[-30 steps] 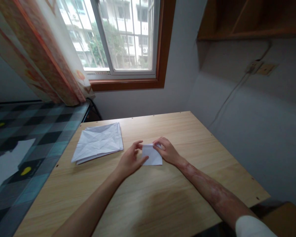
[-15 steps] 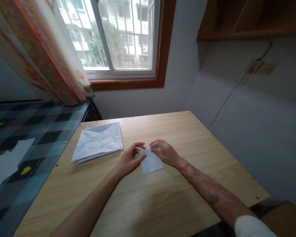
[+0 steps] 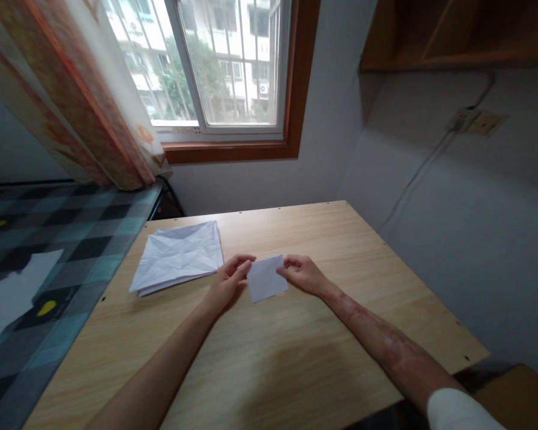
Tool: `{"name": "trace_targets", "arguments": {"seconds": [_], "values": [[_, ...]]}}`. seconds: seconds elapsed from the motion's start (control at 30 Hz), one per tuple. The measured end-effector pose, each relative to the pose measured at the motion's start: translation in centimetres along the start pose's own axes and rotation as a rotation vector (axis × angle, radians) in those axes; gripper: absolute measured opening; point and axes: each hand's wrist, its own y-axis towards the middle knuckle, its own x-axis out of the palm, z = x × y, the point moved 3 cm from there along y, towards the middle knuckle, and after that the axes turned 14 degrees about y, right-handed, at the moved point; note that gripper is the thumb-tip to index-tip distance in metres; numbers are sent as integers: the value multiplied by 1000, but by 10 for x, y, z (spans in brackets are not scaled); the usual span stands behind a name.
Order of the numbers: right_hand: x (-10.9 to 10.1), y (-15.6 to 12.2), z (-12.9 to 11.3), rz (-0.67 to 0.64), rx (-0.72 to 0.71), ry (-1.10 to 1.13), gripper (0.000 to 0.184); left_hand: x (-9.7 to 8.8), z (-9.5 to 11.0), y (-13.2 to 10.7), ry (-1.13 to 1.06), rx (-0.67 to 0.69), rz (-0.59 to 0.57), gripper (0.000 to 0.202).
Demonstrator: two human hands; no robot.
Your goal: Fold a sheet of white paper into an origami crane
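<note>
A small square of white paper point(image 3: 268, 279) is held up in front of me, just over the wooden table point(image 3: 291, 358). My left hand point(image 3: 231, 276) pinches its upper left corner between thumb and fingers. At the upper right edge, my right hand point(image 3: 301, 273) grips the paper with the thumb in front and the fingers curled behind. The paper looks flat, and whether it has more than one layer I cannot tell. To the left of my left hand lies a stack of creased white sheets point(image 3: 179, 254).
A bed with a checked cover point(image 3: 94, 239) adjoins the table on the left, with torn white paper point(image 3: 22, 292) on it. Ahead are a window point(image 3: 233, 71) and a curtain point(image 3: 85, 89). A wooden shelf point(image 3: 457, 63) and a wall socket point(image 3: 484, 124) are at the right.
The small paper has risen and shifted slightly left. My hands have moved apart to its two upper corners, and their fingers have closed on it.
</note>
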Motion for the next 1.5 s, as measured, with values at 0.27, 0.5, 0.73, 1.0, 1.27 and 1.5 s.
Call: {"name": "trace_targets", "arguments": {"seconds": [0.27,0.5,0.73,1.0,1.27,1.5], "values": [[3,0,8,1,63,272,38,1,-5,1,-64,-46,-48,48],[0,-2,4,17,44,195,36,-1,-5,1,-54,-56,-66,48],[2,-2,-1,16,11,162,36,6,8,-4,122,144,-61,49],[2,-1,-2,61,-20,100,34,9,15,-17,252,239,-236,51],[2,-2,2,10,34,171,34,18,8,-12,310,123,-185,38],[5,-2,5,-86,99,239,40,23,9,-11,443,164,-186,33]]}}
